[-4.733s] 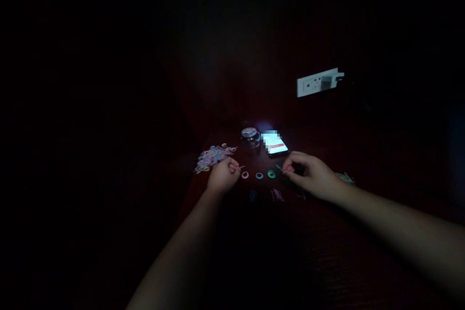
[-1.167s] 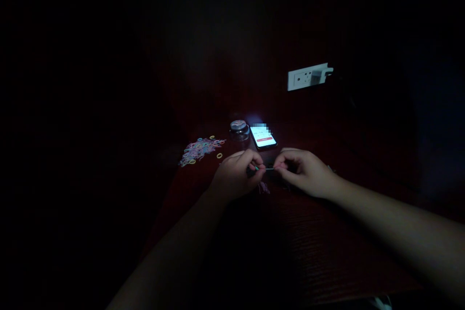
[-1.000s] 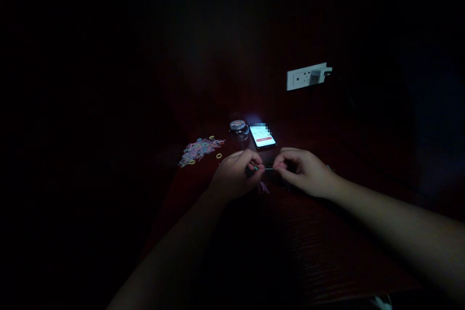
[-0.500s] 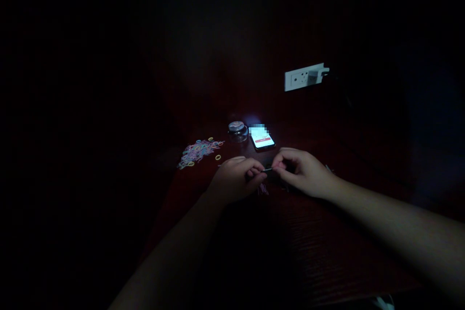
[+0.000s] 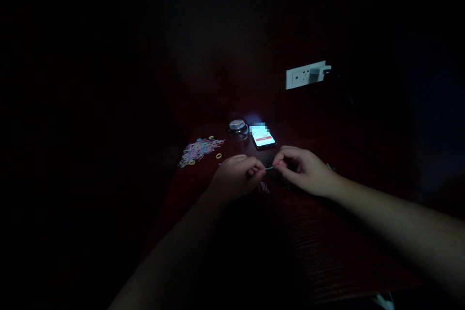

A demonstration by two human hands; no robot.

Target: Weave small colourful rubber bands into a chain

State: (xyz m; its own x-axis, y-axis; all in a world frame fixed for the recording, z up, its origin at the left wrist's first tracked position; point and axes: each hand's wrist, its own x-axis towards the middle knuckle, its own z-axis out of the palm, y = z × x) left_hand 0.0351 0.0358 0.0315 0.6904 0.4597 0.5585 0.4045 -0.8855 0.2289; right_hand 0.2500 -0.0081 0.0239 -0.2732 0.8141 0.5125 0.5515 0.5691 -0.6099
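Observation:
My left hand [image 5: 240, 173] and my right hand [image 5: 303, 169] meet over the table, each closed in a pinch. A pale elastic band [image 5: 269, 168] spans the short gap between their fingertips, curving slightly. Its ends are hidden in the fingers. Below the fingertips lies a small bunch of purple elastic bands [image 5: 264, 187] on the table. Left of my left hand is a loose heap of mixed-colour elastic bands [image 5: 199, 150], and a single yellow band [image 5: 218, 156] lies between the heap and the hand.
A clear jar with a pale lid [image 5: 238, 130] stands behind my hands, beside a phone [image 5: 263, 136] with a lit screen. On the wall is a white power outlet [image 5: 305, 75] with a plug in it. The dark red table [image 5: 319, 242] fades into deep shadow.
The pale band now bows downward a little more between my fingertips, and the gap between the hands looks slightly wider. The view has shifted slightly. Both hands keep their pinch.

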